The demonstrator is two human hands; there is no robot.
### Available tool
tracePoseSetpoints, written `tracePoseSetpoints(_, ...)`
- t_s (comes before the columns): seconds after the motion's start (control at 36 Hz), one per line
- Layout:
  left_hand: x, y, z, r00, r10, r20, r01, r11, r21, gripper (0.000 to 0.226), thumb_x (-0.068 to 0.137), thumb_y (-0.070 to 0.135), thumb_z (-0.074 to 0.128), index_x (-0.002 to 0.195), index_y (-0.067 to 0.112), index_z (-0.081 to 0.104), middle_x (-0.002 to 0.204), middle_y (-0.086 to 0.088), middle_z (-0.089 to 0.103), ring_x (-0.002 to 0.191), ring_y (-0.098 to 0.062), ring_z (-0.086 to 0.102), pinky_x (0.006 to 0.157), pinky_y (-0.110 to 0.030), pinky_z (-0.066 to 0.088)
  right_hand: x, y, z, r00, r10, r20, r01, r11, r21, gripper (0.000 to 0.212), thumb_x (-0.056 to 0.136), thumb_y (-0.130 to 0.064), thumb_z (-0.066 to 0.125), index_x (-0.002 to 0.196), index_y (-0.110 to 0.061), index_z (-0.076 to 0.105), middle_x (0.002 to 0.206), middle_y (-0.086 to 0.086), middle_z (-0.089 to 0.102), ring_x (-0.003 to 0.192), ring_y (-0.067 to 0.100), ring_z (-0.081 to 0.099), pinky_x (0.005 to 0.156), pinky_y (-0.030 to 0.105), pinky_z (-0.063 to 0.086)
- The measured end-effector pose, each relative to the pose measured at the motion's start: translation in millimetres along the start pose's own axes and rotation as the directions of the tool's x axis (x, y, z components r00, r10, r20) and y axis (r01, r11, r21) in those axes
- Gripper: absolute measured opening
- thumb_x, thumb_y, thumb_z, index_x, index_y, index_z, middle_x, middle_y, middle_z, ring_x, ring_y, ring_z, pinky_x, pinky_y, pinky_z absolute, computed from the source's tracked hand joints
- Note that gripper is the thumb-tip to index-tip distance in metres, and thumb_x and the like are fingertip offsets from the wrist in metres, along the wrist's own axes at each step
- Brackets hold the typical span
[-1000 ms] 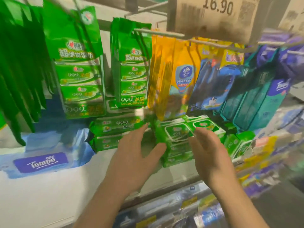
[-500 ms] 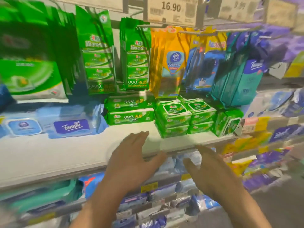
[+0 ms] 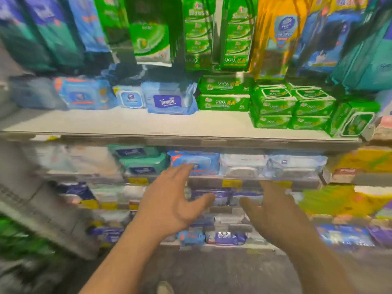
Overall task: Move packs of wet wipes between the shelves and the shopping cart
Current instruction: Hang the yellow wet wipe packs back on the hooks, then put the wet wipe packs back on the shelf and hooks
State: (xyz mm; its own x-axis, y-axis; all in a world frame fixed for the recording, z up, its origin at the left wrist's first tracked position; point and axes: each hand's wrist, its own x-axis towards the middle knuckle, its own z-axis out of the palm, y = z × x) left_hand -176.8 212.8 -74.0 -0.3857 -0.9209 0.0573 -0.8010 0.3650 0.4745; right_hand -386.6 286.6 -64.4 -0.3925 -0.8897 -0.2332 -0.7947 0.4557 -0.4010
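Green wet wipe packs (image 3: 292, 106) are stacked at the right of the white shelf (image 3: 148, 124), with flat green 999 packs (image 3: 223, 94) beside them and a blue Tempo pack (image 3: 169, 101) further left. My left hand (image 3: 169, 204) and my right hand (image 3: 273, 211) hover below that shelf, in front of the lower rows. Both have spread fingers and hold nothing. The left fingertips point toward a blue pack (image 3: 197, 162) on the lower shelf. The picture is blurred.
Hanging green, yellow and teal packs (image 3: 235, 32) fill the top. Lower shelves hold white, teal and purple packs (image 3: 241, 166). A grey slanted structure (image 3: 42, 211) is at the left. Grey floor and a shoe tip (image 3: 164, 288) show below.
My hands have let go of the green packs on the shelf and dropped down, empty. The view has pulled back and shifted left, showing lower shelves and the floor.
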Motion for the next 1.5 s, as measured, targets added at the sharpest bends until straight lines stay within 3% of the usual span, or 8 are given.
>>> tracePoseSetpoints(0.08, -26.5, -27.0, -14.1, 0.996, -0.085, -0.013, 0.085, 0.996, -0.010, 0.096, 0.075, 0.084, 0.048, 0.155, 0.033, 0.029, 0.160, 0.011, 0.030, 0.146, -0.010, 0.024, 0.121, -0.029, 0.020, -10.5, -24.4, 14.5, 0.999, -0.047, 0.022, 0.047, 0.999, -0.018, 0.034, 0.096, -0.050, 0.053, 0.118, -0.025, 0.053, 0.119, 0.006, 0.062, 0.110, 0.031, 0.058, 0.085, 0.036, 0.040)
tracePoseSetpoints(0.39, -127.7, -152.3, -90.7, 0.907, -0.416, -0.063, 0.406, 0.904, -0.132, 0.096, 0.072, 0.088, 0.047, 0.153, 0.042, 0.025, 0.159, 0.019, 0.026, 0.147, -0.006, 0.021, 0.120, -0.035, 0.026, -49.0, -176.8, 88.2, 0.939, -0.308, 0.153, 0.330, 0.933, -0.144, 0.049, 0.092, -0.056, 0.052, 0.132, -0.027, 0.052, 0.139, 0.003, 0.057, 0.126, 0.032, 0.051, 0.104, 0.040, 0.043)
tracePoseSetpoints(0.58, -209.0, -256.6, -145.8, 0.802, -0.576, -0.158, 0.548, 0.815, -0.188, 0.070, 0.071, 0.084, 0.055, 0.132, 0.049, 0.048, 0.136, 0.022, 0.051, 0.130, -0.009, 0.046, 0.106, -0.035, 0.044, -88.8, -303.3, 162.3, 0.865, -0.419, 0.277, 0.476, 0.860, -0.183, 0.045, 0.094, -0.055, 0.056, 0.122, -0.020, 0.057, 0.107, 0.006, 0.066, 0.103, 0.028, 0.063, 0.094, 0.041, 0.050)
tracePoseSetpoints(0.69, -254.1, -304.8, -174.2, 0.723, -0.665, -0.185, 0.630, 0.746, -0.217, 0.064, 0.078, 0.072, 0.061, 0.134, 0.041, 0.048, 0.140, 0.016, 0.053, 0.129, -0.009, 0.047, 0.095, -0.024, 0.041, -111.3, -361.8, 206.4, 0.800, -0.497, 0.336, 0.575, 0.796, -0.189, 0.060, 0.086, -0.069, 0.049, 0.126, -0.025, 0.055, 0.117, 0.002, 0.070, 0.107, 0.028, 0.063, 0.092, 0.041, 0.052)
tracePoseSetpoints(0.86, -323.3, -390.3, -199.6, 0.602, -0.780, -0.173, 0.755, 0.626, -0.196, 0.096, 0.075, 0.087, 0.044, 0.155, 0.037, 0.027, 0.160, 0.012, 0.030, 0.146, -0.013, 0.029, 0.117, -0.039, 0.033, -154.4, -453.3, 265.7, 0.685, -0.577, 0.445, 0.702, 0.686, -0.190, 0.056, 0.097, -0.053, 0.054, 0.145, -0.025, 0.046, 0.135, 0.005, 0.063, 0.122, 0.024, 0.060, 0.096, 0.031, 0.046)
tracePoseSetpoints(1.11, -394.0, -462.1, -228.9, 0.426, -0.884, -0.191, 0.822, 0.467, -0.327, 0.089, 0.079, 0.085, 0.044, 0.154, 0.040, 0.025, 0.161, 0.015, 0.025, 0.147, -0.012, 0.027, 0.118, -0.039, 0.031, -182.8, -546.5, 336.1, 0.557, -0.608, 0.565, 0.805, 0.563, -0.188, 0.075, 0.094, -0.067, 0.048, 0.156, -0.028, 0.031, 0.157, -0.004, 0.043, 0.140, 0.023, 0.045, 0.109, 0.038, 0.042)
tracePoseSetpoints(1.33, -428.2, -523.1, -249.9, 0.241, -0.955, -0.172, 0.874, 0.291, -0.389, 0.089, 0.078, 0.084, 0.045, 0.154, 0.042, 0.024, 0.162, 0.012, 0.026, 0.147, -0.014, 0.026, 0.118, -0.040, 0.032, -201.2, -634.2, 383.5, 0.396, -0.642, 0.657, 0.899, 0.417, -0.134, 0.069, 0.100, -0.055, 0.049, 0.155, -0.017, 0.034, 0.148, 0.005, 0.052, 0.136, 0.023, 0.047, 0.103, 0.031, 0.039)
tracePoseSetpoints(1.5, -432.7, -568.6, -278.5, 0.137, -0.966, -0.220, 0.867, 0.224, -0.446, 0.060, 0.084, 0.066, 0.061, 0.138, 0.043, 0.050, 0.112, 0.032, 0.044, 0.105, 0.008, 0.035, 0.084, -0.017, 0.032, -193.1, -693.3, 438.4, 0.283, -0.689, 0.667, 0.941, 0.335, -0.054, 0.052, 0.095, -0.058, 0.053, 0.132, -0.022, 0.054, 0.136, 0.006, 0.060, 0.122, 0.029, 0.057, 0.099, 0.038, 0.047)
